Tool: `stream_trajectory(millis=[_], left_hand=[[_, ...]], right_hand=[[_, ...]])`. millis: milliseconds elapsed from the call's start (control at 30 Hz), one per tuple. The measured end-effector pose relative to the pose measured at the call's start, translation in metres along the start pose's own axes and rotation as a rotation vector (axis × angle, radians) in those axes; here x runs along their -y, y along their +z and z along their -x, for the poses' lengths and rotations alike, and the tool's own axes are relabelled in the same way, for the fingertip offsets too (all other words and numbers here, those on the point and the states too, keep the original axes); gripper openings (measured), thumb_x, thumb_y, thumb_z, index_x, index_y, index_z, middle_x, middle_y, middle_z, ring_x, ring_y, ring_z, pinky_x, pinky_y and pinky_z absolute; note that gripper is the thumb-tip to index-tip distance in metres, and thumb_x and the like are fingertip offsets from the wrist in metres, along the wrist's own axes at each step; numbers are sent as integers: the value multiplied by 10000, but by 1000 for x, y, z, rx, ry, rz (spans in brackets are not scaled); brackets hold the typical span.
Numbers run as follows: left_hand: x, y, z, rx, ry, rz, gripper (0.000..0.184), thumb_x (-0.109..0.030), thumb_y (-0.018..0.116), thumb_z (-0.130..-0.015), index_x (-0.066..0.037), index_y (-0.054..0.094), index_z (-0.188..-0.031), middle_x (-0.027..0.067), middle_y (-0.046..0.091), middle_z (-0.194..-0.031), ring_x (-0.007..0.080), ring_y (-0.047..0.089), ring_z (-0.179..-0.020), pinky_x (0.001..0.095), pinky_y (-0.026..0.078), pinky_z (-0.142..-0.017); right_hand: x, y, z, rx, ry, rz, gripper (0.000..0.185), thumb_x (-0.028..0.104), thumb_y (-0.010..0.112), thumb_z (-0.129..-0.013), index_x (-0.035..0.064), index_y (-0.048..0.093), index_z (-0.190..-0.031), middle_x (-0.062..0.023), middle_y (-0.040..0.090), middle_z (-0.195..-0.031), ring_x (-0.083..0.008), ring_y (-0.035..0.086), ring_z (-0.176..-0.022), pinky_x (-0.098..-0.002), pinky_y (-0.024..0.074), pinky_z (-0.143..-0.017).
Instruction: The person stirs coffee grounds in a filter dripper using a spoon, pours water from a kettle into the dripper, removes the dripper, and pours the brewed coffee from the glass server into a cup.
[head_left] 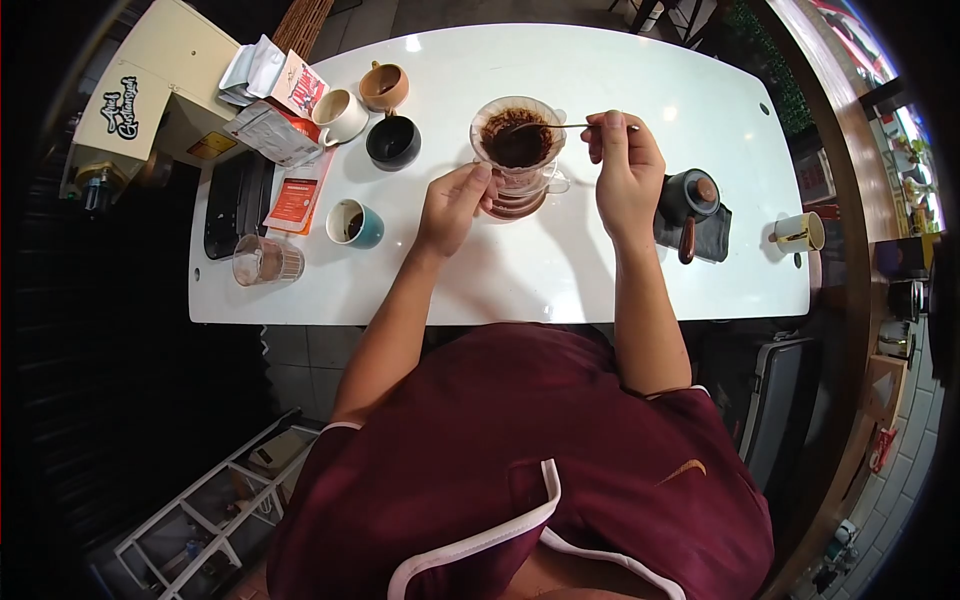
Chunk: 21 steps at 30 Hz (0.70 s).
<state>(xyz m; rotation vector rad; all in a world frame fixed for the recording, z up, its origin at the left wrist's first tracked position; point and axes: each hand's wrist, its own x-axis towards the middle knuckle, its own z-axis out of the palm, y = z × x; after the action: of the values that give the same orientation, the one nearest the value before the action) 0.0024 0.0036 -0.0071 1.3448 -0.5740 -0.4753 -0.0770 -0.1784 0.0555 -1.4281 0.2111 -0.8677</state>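
Observation:
A glass dripper (516, 182) with a paper filter of wet, dark coffee grounds (518, 140) stands at the middle of the white table, on top of a glass server (515, 207) with brown liquid. My right hand (626, 165) pinches the handle of a thin metal spoon (570, 126), whose far end reaches into the grounds. On the near left side of the dripper, my left hand (457, 208) is closed with thumb and fingers at its lower edge. The fingertips are partly hidden against the glass.
Left on the white table (400, 290): a teal cup (368, 228), a glass (284, 263), a black cup (392, 143), a white mug (345, 118), a tan cup (386, 88), coffee bags (275, 133) and a cream machine (160, 75). Right: a black kettle (688, 195) and a mug (798, 233).

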Motion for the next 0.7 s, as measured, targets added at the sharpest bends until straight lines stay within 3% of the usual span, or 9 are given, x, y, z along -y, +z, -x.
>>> stream_trajectory(millis=[133, 233, 333, 700], left_hand=[[0, 0, 0, 3, 3, -1, 376, -324, 483, -983, 5, 637, -889, -17, 552, -739, 58, 474, -677, 192, 363, -590], [-1, 0, 0, 1, 6, -1, 377, -327, 483, -983, 4, 637, -890, -18, 550, -736, 55, 473, -675, 190, 362, -587], [1, 0, -1, 8, 5, 5, 372, -324, 486, -982, 4, 637, -892, -18, 550, -735, 54, 474, -675, 189, 364, -588], [2, -1, 0, 3, -6, 19, 370, -323, 490, -980, 6, 642, -905, -19, 552, -739, 54, 478, -680, 184, 365, -590]], right_hand=[[-2, 4, 3, 18, -21, 84, 245, 202, 539, -965, -24, 619, -912, -58, 651, -778, -73, 573, -700, -203, 433, -621], [-7, 3, 4, 44, -99, 330, 236, 184, 530, -971, -37, 610, -950, -59, 657, -790, -68, 576, -721, -198, 435, -635], [-11, 5, 4, -25, -251, 360, 178, 142, 606, -917, -31, 631, -885, -104, 682, -715, -108, 641, -617, -218, 462, -557], [-15, 5, 4, -52, -353, 408, 126, 89, 631, -890, -36, 651, -889, -121, 679, -728, -158, 680, -642, -232, 502, -571]])
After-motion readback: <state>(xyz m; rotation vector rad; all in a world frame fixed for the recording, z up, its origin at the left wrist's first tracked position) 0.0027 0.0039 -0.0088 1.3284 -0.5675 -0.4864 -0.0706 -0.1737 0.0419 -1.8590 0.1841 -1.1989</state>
